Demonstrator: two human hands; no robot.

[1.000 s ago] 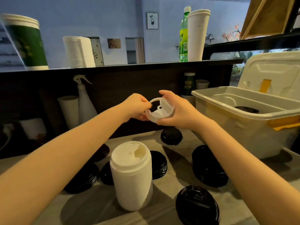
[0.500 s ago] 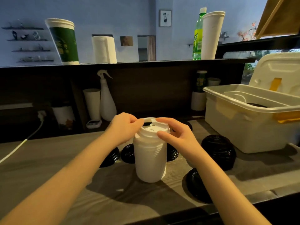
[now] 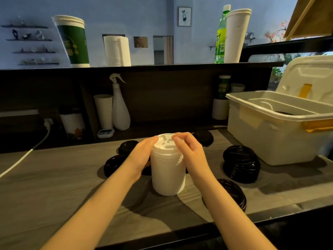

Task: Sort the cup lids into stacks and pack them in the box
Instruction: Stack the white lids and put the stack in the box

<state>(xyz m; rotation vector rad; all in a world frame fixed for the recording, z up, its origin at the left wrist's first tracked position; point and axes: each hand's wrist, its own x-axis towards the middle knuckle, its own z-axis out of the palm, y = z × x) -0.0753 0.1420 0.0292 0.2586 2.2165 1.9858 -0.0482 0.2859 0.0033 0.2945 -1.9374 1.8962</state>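
Note:
A tall stack of white cup lids (image 3: 168, 170) stands upright on the grey counter (image 3: 54, 186). My left hand (image 3: 142, 156) is pressed against the stack's upper left side. My right hand (image 3: 190, 152) curls over its top right rim, fingertips on the top lid. Black lids lie around it: a tall stack (image 3: 240, 166) to the right, a low stack (image 3: 232, 193) near the front edge partly behind my right forearm, and low piles (image 3: 113, 164) to the left. The open white box (image 3: 273, 134) stands at the right, with dark lids just visible inside.
A white spray bottle (image 3: 120, 109), paper cups (image 3: 103, 110) and a small timer (image 3: 105, 132) stand in the recess behind the counter. A white cable (image 3: 25, 156) crosses the left side. On the upper ledge are a green cup (image 3: 72, 40), a paper roll (image 3: 117, 50) and a green bottle (image 3: 220, 36).
A second ago both hands held one white lid up in the air. They brought it down onto the white stack, and now they rest against the stack's top and sides.

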